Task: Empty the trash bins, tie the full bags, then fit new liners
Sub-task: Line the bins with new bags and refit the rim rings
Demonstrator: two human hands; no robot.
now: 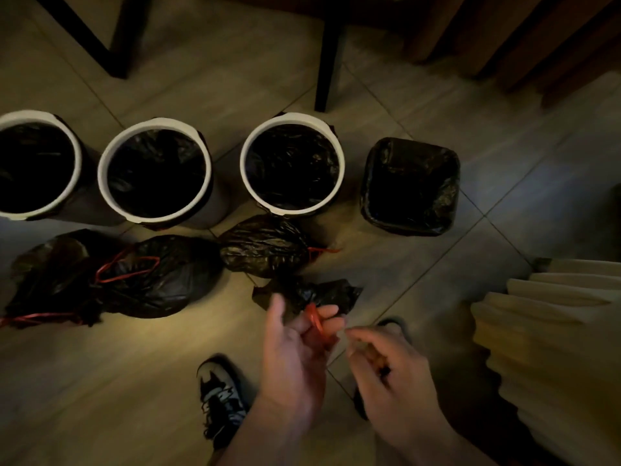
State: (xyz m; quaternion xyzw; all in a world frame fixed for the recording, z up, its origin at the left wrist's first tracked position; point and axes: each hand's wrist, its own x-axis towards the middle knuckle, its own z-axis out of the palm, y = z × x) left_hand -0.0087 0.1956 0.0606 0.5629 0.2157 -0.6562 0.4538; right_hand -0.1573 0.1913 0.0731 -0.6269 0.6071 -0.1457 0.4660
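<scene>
Three round white bins [291, 210] stand in a row, each lined with a black bag. To their right stands a square bin [410, 186] with a black liner folded over its rim. In front lie tied black bags [161, 274] with red drawstrings, another tied one [265, 245] beside them. A small black bag [322, 292] hangs from my left hand [292, 348], whose fingers grip its red drawstring [316, 319]. My right hand [386, 361] pinches the drawstring's end just to the right.
Black table legs [327, 62] rise behind the bins. A pale pleated curtain [554, 348] hangs at the right. My shoes [221, 398] stand on the tiled floor below the hands. Wood panelling [521, 38] fills the top right.
</scene>
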